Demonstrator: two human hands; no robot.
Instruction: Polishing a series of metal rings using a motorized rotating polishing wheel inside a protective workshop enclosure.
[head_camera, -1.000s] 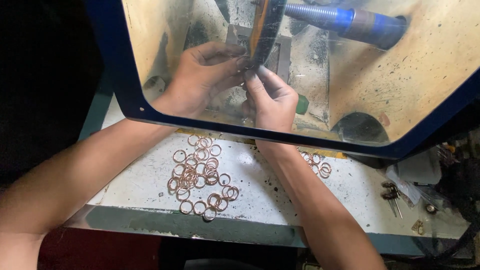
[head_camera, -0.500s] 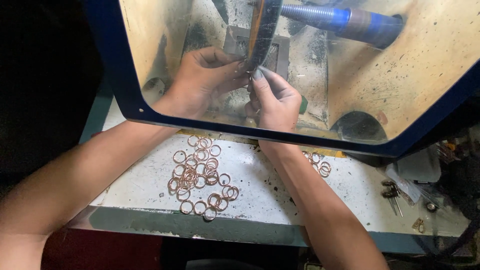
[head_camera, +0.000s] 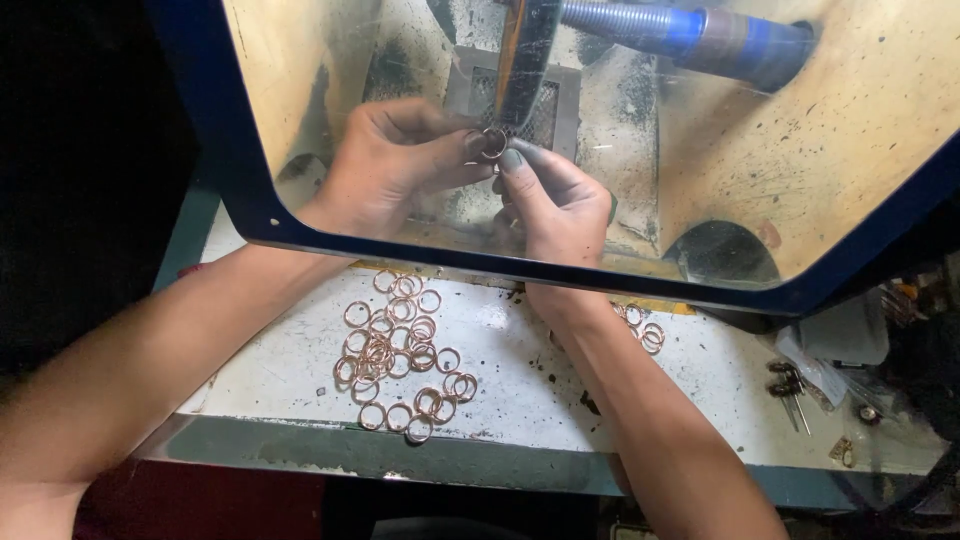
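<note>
I have both hands inside the blue-framed shield (head_camera: 250, 215). My left hand (head_camera: 385, 165) and right hand (head_camera: 555, 205) meet on one small copper ring (head_camera: 493, 142); the fingers of each are closed on it from either side, holding it right against the edge of the spinning wheel (head_camera: 525, 60) just above them. Below my wrists, on the bench (head_camera: 520, 375), lies a loose pile of rings (head_camera: 400, 345), with a few more rings (head_camera: 643, 325) by my right forearm.
</note>
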